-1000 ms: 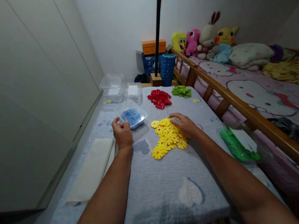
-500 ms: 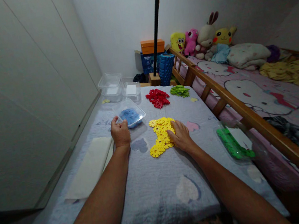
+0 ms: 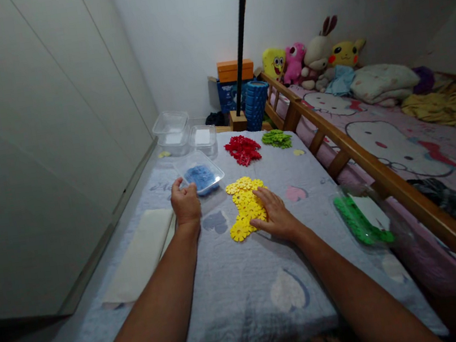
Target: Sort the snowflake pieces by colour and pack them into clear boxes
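Observation:
My left hand (image 3: pixel 186 204) is closed at the near-left corner of a clear plastic container (image 3: pixel 216 174), thumb against its rim. Blue pieces (image 3: pixel 199 176) lie inside that container. On the cloth to its right spreads a pile of yellow snowflake discs (image 3: pixel 244 209), flat round pieces with notched edges. My right hand (image 3: pixel 276 213) rests at the right side of this pile, fingers stretched out and thumb apart, touching the discs. Part of the pile is hidden under the fingers.
Behind are a red pile (image 3: pixel 242 150) and a light green pile (image 3: pixel 277 139) of pieces. Clear containers (image 3: pixel 171 127) stand back left. Green pieces (image 3: pixel 357 220) sit in a clear box at the right, beside the wooden bed rail (image 3: pixel 363 159). A folded cream cloth (image 3: pixel 142 258) lies left.
My right hand has shifted slightly left over the yellow discs, its thumb now farther out from the fingers. The discs have moved a little. My left hand stays at the container.

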Demonstrator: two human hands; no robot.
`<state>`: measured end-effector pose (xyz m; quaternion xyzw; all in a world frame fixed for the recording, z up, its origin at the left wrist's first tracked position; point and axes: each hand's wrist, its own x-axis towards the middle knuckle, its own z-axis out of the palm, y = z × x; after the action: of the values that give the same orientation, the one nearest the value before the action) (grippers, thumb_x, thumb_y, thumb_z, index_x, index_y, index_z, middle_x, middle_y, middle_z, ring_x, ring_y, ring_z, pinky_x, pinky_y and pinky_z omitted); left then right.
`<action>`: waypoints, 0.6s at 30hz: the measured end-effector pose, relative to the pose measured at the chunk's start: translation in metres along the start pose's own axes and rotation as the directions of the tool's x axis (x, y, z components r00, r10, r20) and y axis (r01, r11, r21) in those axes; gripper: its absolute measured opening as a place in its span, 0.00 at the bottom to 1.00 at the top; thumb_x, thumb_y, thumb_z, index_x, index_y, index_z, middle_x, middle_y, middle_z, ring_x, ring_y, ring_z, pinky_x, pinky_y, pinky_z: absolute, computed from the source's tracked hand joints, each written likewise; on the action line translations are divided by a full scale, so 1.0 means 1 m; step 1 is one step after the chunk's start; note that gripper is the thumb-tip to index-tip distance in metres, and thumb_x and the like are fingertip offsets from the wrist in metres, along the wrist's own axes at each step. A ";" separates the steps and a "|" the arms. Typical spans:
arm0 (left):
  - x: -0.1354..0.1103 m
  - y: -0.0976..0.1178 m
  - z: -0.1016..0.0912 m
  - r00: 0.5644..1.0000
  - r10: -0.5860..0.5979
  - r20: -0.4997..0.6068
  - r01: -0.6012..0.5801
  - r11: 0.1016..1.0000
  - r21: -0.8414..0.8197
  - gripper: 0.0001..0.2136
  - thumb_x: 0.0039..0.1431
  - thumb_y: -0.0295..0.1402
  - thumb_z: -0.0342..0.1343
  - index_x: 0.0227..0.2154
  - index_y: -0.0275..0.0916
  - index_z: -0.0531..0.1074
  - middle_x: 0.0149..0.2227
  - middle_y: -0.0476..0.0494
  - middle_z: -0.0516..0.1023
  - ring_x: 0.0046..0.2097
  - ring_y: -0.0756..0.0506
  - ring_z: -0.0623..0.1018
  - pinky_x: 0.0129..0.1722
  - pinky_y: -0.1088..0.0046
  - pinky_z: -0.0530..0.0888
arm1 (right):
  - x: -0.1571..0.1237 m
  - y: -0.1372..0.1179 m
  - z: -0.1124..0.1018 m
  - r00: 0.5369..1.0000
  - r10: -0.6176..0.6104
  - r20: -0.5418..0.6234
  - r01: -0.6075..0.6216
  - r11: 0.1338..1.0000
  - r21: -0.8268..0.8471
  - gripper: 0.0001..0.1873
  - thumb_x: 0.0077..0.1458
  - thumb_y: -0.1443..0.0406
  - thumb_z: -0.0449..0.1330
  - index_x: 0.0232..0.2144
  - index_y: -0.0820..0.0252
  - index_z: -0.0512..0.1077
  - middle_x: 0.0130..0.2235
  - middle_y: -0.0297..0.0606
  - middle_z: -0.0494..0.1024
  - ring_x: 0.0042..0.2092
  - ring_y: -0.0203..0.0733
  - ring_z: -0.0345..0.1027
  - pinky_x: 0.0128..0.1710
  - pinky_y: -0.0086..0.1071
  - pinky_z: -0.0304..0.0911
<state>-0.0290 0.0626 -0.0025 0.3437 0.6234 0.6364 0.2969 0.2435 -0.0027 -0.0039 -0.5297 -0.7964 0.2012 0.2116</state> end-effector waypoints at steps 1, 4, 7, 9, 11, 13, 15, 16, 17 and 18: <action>-0.001 0.003 0.000 1.000 -0.018 0.007 0.018 1.000 -0.002 0.31 0.52 0.38 0.56 0.59 0.31 0.67 0.21 0.58 0.62 0.20 0.53 0.63 0.20 0.78 0.60 | 0.000 0.000 0.000 1.000 -0.019 0.003 0.019 1.000 0.020 0.46 0.54 0.49 0.65 0.69 0.60 0.58 0.72 0.54 0.55 0.73 0.57 0.45 0.71 0.54 0.43; -0.003 0.008 -0.001 0.998 -0.061 0.032 0.061 0.998 -0.011 0.30 0.51 0.37 0.56 0.58 0.30 0.67 0.20 0.57 0.64 0.19 0.52 0.63 0.19 0.78 0.60 | 0.000 0.002 -0.001 0.998 -0.055 -0.043 0.059 0.995 0.085 0.41 0.57 0.50 0.62 0.68 0.58 0.59 0.71 0.52 0.58 0.72 0.54 0.49 0.71 0.52 0.46; -0.001 0.009 0.000 0.997 -0.071 0.030 0.072 0.997 -0.038 0.31 0.48 0.36 0.56 0.56 0.30 0.68 0.19 0.58 0.64 0.18 0.52 0.64 0.18 0.79 0.60 | 0.002 0.005 -0.002 0.987 -0.044 -0.153 0.062 0.991 0.115 0.36 0.58 0.52 0.61 0.66 0.57 0.62 0.67 0.50 0.64 0.70 0.53 0.54 0.70 0.51 0.50; 0.000 0.008 0.000 0.997 -0.076 0.030 0.077 0.996 -0.053 0.31 0.46 0.36 0.56 0.55 0.30 0.69 0.18 0.58 0.63 0.18 0.52 0.63 0.18 0.79 0.60 | 0.004 0.006 -0.002 0.972 -0.029 -0.235 0.059 0.991 0.124 0.32 0.58 0.54 0.60 0.62 0.58 0.66 0.64 0.51 0.68 0.67 0.53 0.58 0.68 0.51 0.53; 0.000 0.008 0.000 0.996 -0.084 0.042 0.086 0.994 -0.063 0.30 0.45 0.36 0.56 0.54 0.30 0.70 0.17 0.59 0.62 0.18 0.52 0.63 0.17 0.79 0.60 | 0.006 0.004 -0.005 0.951 -0.011 -0.309 0.052 0.991 0.124 0.27 0.58 0.57 0.59 0.58 0.59 0.70 0.59 0.51 0.72 0.63 0.54 0.63 0.66 0.50 0.56; -0.001 0.008 0.001 0.994 -0.093 0.059 0.097 0.993 -0.070 0.30 0.44 0.36 0.56 0.53 0.31 0.71 0.17 0.59 0.62 0.17 0.52 0.62 0.17 0.79 0.59 | 0.012 -0.001 -0.009 0.930 0.008 -0.366 0.037 0.993 0.114 0.21 0.58 0.59 0.57 0.52 0.58 0.73 0.54 0.49 0.76 0.58 0.54 0.66 0.63 0.49 0.59; -0.003 0.008 0.001 0.993 -0.091 0.080 0.096 0.993 -0.067 0.29 0.44 0.36 0.56 0.52 0.31 0.71 0.17 0.58 0.63 0.17 0.53 0.62 0.18 0.79 0.58 | 0.022 -0.011 -0.016 0.919 0.017 -0.393 0.025 0.995 0.101 0.16 0.58 0.60 0.56 0.47 0.57 0.75 0.49 0.48 0.78 0.53 0.53 0.69 0.59 0.48 0.62; -0.004 0.008 0.001 0.992 -0.085 0.088 0.091 0.994 -0.062 0.28 0.44 0.36 0.56 0.52 0.31 0.72 0.18 0.58 0.64 0.18 0.53 0.62 0.18 0.79 0.58 | 0.029 -0.017 -0.019 0.919 0.016 -0.394 0.024 0.995 0.096 0.15 0.58 0.61 0.56 0.45 0.57 0.76 0.47 0.47 0.79 0.51 0.52 0.70 0.57 0.47 0.63; -0.005 0.008 0.001 0.993 -0.075 0.094 0.080 0.995 -0.057 0.28 0.44 0.36 0.57 0.51 0.32 0.72 0.18 0.58 0.65 0.18 0.53 0.62 0.18 0.79 0.59 | 0.037 -0.023 -0.022 0.922 0.014 -0.386 0.024 0.995 0.092 0.14 0.58 0.61 0.55 0.44 0.58 0.76 0.45 0.47 0.79 0.50 0.52 0.70 0.56 0.45 0.63; -0.006 0.007 0.002 0.993 -0.063 0.100 0.068 0.996 -0.052 0.28 0.44 0.36 0.57 0.51 0.32 0.72 0.19 0.58 0.65 0.18 0.53 0.62 0.19 0.79 0.59 | 0.046 -0.030 -0.024 0.930 0.013 -0.369 0.023 0.995 0.092 0.14 0.58 0.61 0.56 0.43 0.58 0.76 0.44 0.46 0.79 0.48 0.51 0.71 0.55 0.44 0.64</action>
<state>-0.0238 0.0582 0.0044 0.3456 0.6011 0.6257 0.3574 0.2181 0.0321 0.0382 -0.5453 -0.7333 0.1353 0.3828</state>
